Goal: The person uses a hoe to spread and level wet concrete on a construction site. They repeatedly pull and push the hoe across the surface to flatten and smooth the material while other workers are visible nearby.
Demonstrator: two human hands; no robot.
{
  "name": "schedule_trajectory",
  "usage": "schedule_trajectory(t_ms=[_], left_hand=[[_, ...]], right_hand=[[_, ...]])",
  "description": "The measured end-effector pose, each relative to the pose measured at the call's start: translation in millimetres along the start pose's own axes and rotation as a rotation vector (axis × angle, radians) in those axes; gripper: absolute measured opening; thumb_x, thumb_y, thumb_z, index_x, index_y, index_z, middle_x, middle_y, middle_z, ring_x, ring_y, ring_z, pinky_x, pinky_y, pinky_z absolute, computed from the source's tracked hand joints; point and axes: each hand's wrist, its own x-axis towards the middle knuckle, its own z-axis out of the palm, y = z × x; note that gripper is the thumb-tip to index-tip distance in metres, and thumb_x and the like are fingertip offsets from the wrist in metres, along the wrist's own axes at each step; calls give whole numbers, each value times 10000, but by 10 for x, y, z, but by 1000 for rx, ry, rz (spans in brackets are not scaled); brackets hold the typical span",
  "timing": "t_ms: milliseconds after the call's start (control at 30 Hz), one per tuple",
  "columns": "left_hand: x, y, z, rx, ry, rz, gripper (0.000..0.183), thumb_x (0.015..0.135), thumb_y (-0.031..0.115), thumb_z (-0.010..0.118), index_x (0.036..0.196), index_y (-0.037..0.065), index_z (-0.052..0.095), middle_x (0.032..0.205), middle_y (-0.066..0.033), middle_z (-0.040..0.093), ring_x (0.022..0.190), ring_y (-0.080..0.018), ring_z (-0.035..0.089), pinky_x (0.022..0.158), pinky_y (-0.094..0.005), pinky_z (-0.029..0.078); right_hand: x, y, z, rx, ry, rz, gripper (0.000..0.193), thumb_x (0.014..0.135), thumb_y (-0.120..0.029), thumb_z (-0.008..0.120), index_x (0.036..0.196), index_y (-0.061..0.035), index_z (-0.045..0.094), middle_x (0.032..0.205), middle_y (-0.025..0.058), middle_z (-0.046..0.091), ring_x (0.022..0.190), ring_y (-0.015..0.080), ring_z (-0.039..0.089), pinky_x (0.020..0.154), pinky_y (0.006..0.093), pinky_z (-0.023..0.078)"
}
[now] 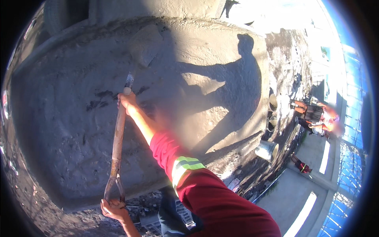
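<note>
A long-handled shovel point(117, 148) lies across the left half of the head view, its wooden shaft tilted. My right hand point(128, 103), in a red sleeve with a reflective band, is closed around the upper part of the shaft near the metal neck. Lower down, my left hand point(114, 209) grips the forked handle end, palm turned upward. The shovel's blade point(146, 45) is coated in grey and rests on or in wet grey mortar-like mix point(71, 130); how deep it sits I cannot tell. This mix fills a wide, shallow basin point(75, 203).
Right of the basin lies a pale bucket point(267, 151), with more bucket-like containers point(273, 102) beyond. Two people point(316, 118) are farther right, and another person point(302, 165) in red below them. My leg point(171, 217) is near hollow blocks point(152, 227). A person's shadow crosses the mix.
</note>
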Motion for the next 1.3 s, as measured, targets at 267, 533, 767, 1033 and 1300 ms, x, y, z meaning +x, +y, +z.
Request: schedule_trajectory(t_ms=[267, 533, 767, 1033, 1300], left_hand=[[71, 127, 523, 102, -429, 113, 403, 932, 263, 623, 631, 48, 462, 483, -2, 427, 406, -82, 374, 404, -262, 279], [-859, 789, 915, 378, -845, 588, 318, 819, 226, 753, 664, 9, 580, 519, -36, 517, 484, -89, 450, 453, -272, 352], [-2502, 1474, 32, 277, -1077, 1517, 343, 713, 266, 758, 560, 111, 494, 495, -28, 481, 423, -220, 452, 436, -352, 369], [-4942, 1227, -430, 309, -1354, 2083, 305, 725, 268, 749, 593, 125, 514, 552, -29, 499, 534, -212, 545, 518, -363, 434], [-5863, 1329, -202, 863, -1308, 1777, 333, 763, 369, 753, 670, 83, 609, 596, -108, 614, 565, -303, 631, 554, -401, 495]], right_hand=[[308, 49, -1474, 315, 98, -123, 111, 833, -85, 650, 828, -15, 564, 671, 79, 556, 532, 204, 577, 493, 380, 519], [-302, -78, -3339, 655, 57, -62, 122, 851, -134, 584, 780, -85, 498, 632, 44, 485, 555, 204, 530, 536, 345, 513], [-2838, -105, -3894, 767, -107, -345, 308, 887, -293, 672, 1043, -86, 505, 851, 85, 574, 758, 211, 598, 711, 357, 548], [-6318, 2189, -5880, 456, 44, -173, 764, 975, -666, 351, 1469, -85, 402, 1399, 172, 525, 1132, 301, 607, 942, 376, 501], [-8260, 4930, -7631, 631, 784, 237, 845, 943, -721, 311, 1513, -97, 324, 1409, 204, 514, 1043, 373, 637, 845, 461, 532]])
